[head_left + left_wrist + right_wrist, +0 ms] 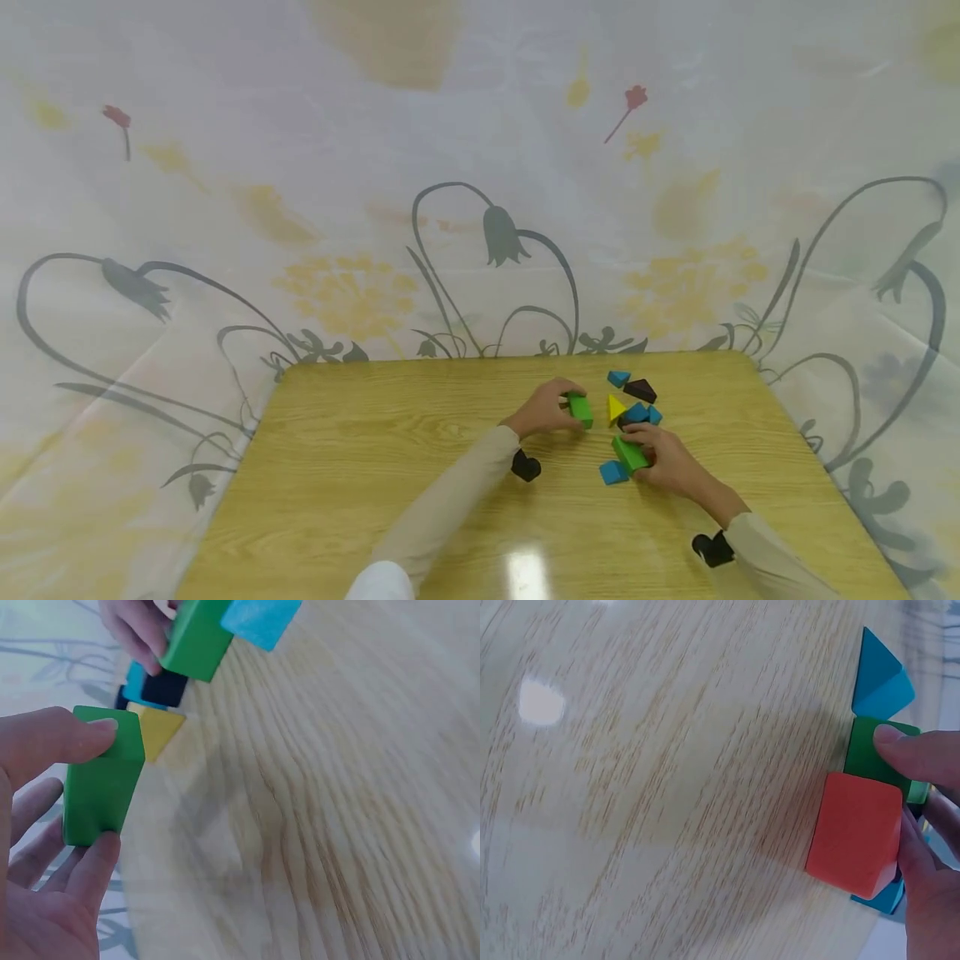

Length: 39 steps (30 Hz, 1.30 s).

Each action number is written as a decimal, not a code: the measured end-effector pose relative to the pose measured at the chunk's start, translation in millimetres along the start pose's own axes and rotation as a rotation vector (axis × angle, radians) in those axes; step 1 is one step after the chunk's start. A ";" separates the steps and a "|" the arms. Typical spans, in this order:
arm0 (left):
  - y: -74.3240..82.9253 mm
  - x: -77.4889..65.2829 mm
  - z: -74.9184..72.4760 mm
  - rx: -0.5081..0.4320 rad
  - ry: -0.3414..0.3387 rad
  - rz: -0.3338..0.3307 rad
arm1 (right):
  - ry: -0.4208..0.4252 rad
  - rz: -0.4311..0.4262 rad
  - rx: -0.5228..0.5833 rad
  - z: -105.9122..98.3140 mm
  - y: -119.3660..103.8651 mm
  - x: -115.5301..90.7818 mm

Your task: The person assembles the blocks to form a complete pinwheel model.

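My left hand (547,410) pinches a green block (580,411) between thumb and fingertips, and the left wrist view shows that block (103,791) upright in the grip. To its right, my right hand (671,462) holds another green block (630,454) by its sides. Close in front of that one lies a blue triangular block (613,472). A red block (855,834) sits against the right-hand green block (874,754) in the right wrist view; in the head view it is hidden. A yellow triangular block (616,409) stands between and beyond the hands.
Beyond the right hand lie a dark block (641,390), a small blue block (618,378) and further blue blocks (637,413), partly overlapping in view. The wooden table (360,467) meets a patterned cloth backdrop (480,125) at its far edge.
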<state>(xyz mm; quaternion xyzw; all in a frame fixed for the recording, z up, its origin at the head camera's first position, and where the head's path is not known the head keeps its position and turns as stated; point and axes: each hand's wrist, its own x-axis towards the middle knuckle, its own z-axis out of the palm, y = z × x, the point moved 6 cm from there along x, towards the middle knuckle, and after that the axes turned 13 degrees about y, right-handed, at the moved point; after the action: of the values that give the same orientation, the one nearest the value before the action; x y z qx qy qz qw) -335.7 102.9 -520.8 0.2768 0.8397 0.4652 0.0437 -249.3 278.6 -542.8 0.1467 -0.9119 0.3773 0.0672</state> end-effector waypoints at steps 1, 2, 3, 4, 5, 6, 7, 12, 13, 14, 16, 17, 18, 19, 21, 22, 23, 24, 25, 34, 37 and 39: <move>2.2 -4.6 -4.2 -0.023 -0.003 0.009 | 0.005 0.001 -0.007 -0.2 0.2 -0.6; 4.9 -9.4 -8.2 -0.044 -0.007 0.018 | 0.008 0.003 -0.015 -0.2 0.9 -1.0; 6.5 -14.2 -12.0 -0.055 -0.007 0.029 | 0.011 0.004 -0.019 -0.4 1.2 -1.3; 8.6 -19.5 -16.2 -0.075 -0.011 0.036 | 0.009 0.000 -0.021 -0.5 1.2 -1.3; 10.2 -25.0 -20.4 -0.088 -0.008 0.040 | 0.008 -0.003 -0.024 -0.5 1.0 -1.1; 11.1 -30.6 -24.6 -0.100 -0.001 0.047 | 0.005 -0.006 -0.021 -0.4 0.9 -0.7; 12.4 -36.6 -28.9 -0.112 0.004 0.051 | 0.005 -0.006 -0.021 -0.3 1.0 -0.2; 15.7 -69.5 -43.9 -0.164 0.022 0.048 | 0.007 -0.006 0.002 -3.0 1.0 0.0; 16.0 -76.6 -45.7 -0.175 0.022 0.044 | 0.012 -0.004 0.003 -3.8 1.1 -0.6; 15.3 -83.4 -46.9 -0.182 0.025 0.038 | 0.015 -0.001 0.007 -4.5 1.3 -1.2; 13.6 -97.1 -49.2 -0.196 0.034 0.024 | 0.019 -0.005 -0.001 -5.0 1.6 -2.3; 12.0 -103.7 -50.3 -0.201 0.042 0.012 | 0.019 -0.007 -0.005 -5.0 1.4 -2.6; 9.9 -110.3 -51.2 -0.205 0.047 0.001 | 0.020 -0.009 -0.008 -4.7 1.2 -2.6; 8.1 -116.9 -52.0 -0.206 0.052 -0.008 | 0.024 -0.010 -0.007 -4.4 1.0 -2.4; 3.5 -129.6 -53.0 -0.207 0.058 -0.024 | 0.027 -0.012 -0.001 -2.9 0.4 -1.0; 1.3 -135.9 -53.4 -0.208 0.059 -0.029 | 0.027 -0.014 0.006 -2.1 -0.2 -0.2; -0.6 -142.1 -53.5 -0.206 0.060 -0.032 | 0.026 -0.015 0.011 -1.2 -0.7 0.5; -2.4 -148.3 -53.3 -0.211 0.059 -0.037 | 0.028 -0.015 0.015 -0.4 -1.1 1.0; -3.3 -153.0 -52.3 -0.213 0.062 -0.042 | 0.031 -0.013 0.016 -1.1 -1.0 1.6; -7.9 -189.1 -42.5 -0.241 0.117 -0.034 | 0.034 0.009 0.019 -2.1 3.0 3.8; -11.1 -200.0 -40.1 -0.209 0.136 -0.033 | 0.039 0.012 0.025 -0.3 3.2 3.4; -14.3 -207.3 -37.7 -0.200 0.143 -0.042 | 0.038 0.011 0.031 1.4 2.6 2.6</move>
<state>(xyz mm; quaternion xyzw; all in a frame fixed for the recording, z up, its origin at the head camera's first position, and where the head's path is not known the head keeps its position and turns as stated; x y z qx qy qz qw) -179.4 -36.3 -549.2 0.2192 0.7956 0.5644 0.0208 -252.6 278.8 -544.9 0.1355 -0.9053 0.3946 0.0802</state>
